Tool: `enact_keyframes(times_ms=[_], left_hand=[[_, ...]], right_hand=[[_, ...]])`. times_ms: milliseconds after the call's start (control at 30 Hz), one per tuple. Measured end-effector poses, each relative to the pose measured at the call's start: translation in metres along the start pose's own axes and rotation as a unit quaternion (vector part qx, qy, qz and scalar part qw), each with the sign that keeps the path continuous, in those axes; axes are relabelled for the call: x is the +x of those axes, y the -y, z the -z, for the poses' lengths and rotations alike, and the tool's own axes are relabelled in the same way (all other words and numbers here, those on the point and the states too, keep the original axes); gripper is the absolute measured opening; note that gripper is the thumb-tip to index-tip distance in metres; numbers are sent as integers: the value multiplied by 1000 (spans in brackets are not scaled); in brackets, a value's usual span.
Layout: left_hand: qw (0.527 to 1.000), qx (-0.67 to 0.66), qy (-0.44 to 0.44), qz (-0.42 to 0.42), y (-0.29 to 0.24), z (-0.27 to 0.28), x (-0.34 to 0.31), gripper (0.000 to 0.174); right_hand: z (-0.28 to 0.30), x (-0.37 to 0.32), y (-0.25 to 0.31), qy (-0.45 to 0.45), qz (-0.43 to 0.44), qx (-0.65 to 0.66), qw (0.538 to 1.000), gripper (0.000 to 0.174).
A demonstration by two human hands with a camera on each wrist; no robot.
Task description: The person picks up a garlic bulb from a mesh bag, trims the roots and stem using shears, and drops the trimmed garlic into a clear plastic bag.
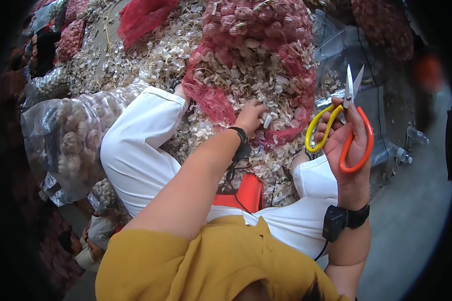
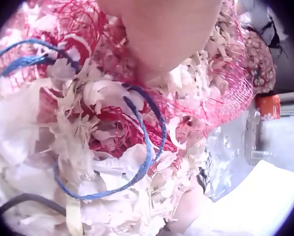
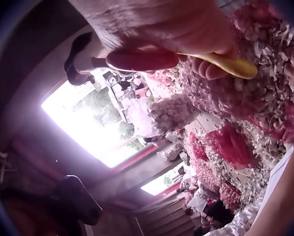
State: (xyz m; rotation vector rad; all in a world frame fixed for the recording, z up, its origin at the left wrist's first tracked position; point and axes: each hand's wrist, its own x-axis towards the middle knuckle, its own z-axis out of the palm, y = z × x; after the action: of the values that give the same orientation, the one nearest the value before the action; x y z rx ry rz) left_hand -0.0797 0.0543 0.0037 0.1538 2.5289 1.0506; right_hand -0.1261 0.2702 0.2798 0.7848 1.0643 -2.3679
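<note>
My right hand [image 1: 347, 143] holds a pair of scissors [image 1: 348, 96] up at the right, one handle yellow and the other orange-red. Its blades point away from me and stand apart. In the right wrist view the yellow handle [image 3: 235, 66] shows beside curled fingers. My left hand [image 1: 251, 116] reaches down into the garlic skins at the mouth of a red net bag [image 1: 213, 100]. A whitish piece [image 1: 267, 120] lies right by its fingertips; I cannot tell whether they grip it. Blue cord [image 2: 149, 147] loops over the skins below that hand.
Garlic bulbs [image 1: 256, 20] fill the far part of the net. A clear bag of garlic [image 1: 68, 140] stands left of my white-trousered leg [image 1: 140, 135]. Another red net [image 1: 143, 20] lies at the back. Plastic bottles [image 1: 402, 154] lie at the right, and a red object [image 1: 248, 193] sits between my legs.
</note>
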Motion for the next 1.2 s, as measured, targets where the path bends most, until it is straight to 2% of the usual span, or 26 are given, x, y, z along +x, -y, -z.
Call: enact_keyframes(times_ms=[33,67,133,200,267,300,333,400,433,467,533,567,600,633,667,733,767,833,867,933,967,1067,1133,1200], left_hand=[[995,-75,-56,22,1,7,0,36],[995,-71,-59,21,8,13,2,36],[959,-208,-119,153,21,29,3,35],[959,-200,-124,156,22,53,1,28],[927,-312,-95,185,13,73,0,25],[927,-313,-50,199,7,81,-5,23],[930,-309,-51,195,-4,89,-13,23],[931,-236,216,174,-24,97,-35,24],[939,-119,318,49,-17,84,-48,31],[910,3,409,-76,-25,80,-63,40],[829,220,489,-159,-52,87,-90,58],[840,231,444,-207,-57,89,-91,57],[838,231,448,-209,-54,81,-82,57],[903,133,386,-134,-47,67,-63,51],[948,31,313,-54,-55,65,-47,45],[981,2,186,50,-80,75,-22,29],[981,0,190,50,-69,66,-10,29],[997,76,8,-12,-36,38,8,28],[997,71,12,-11,-31,30,11,28],[988,148,4,46,-28,20,14,33],[981,172,57,72,-35,23,8,42],[974,195,89,68,-28,19,5,44],[982,156,81,73,-15,13,9,40],[997,42,12,70,-2,12,14,39]], right_hand=[[1,-1,0,1,-1,0,1000,37],[0,-1,0,0,-6,-2,1000,37],[0,-3,-1,5,-9,2,1000,37],[1,-4,-1,13,4,-8,1000,37],[2,-7,-1,20,16,-1,1000,36],[3,-9,-1,22,24,1,999,35],[4,-10,-2,25,28,5,999,35],[8,-12,-3,17,29,16,999,35],[11,-12,-3,18,29,17,999,34],[10,-14,-4,22,33,21,999,34],[10,-16,-4,18,36,16,999,34],[9,-18,-4,16,38,19,999,34],[8,-20,-4,16,39,19,999,35],[8,-21,-3,15,38,18,999,35],[8,-22,-3,11,38,19,999,35],[8,-21,-1,9,37,12,999,36],[8,-20,-1,5,36,12,999,36],[8,-17,0,13,21,20,999,37],[7,-16,1,8,20,18,1000,37],[5,-16,2,24,19,9,999,37],[5,-15,2,22,12,8,1000,37],[3,-12,3,7,-1,4,1000,37],[3,-11,3,4,-7,1,1000,37],[1,-12,4,10,-14,-4,1000,36]])
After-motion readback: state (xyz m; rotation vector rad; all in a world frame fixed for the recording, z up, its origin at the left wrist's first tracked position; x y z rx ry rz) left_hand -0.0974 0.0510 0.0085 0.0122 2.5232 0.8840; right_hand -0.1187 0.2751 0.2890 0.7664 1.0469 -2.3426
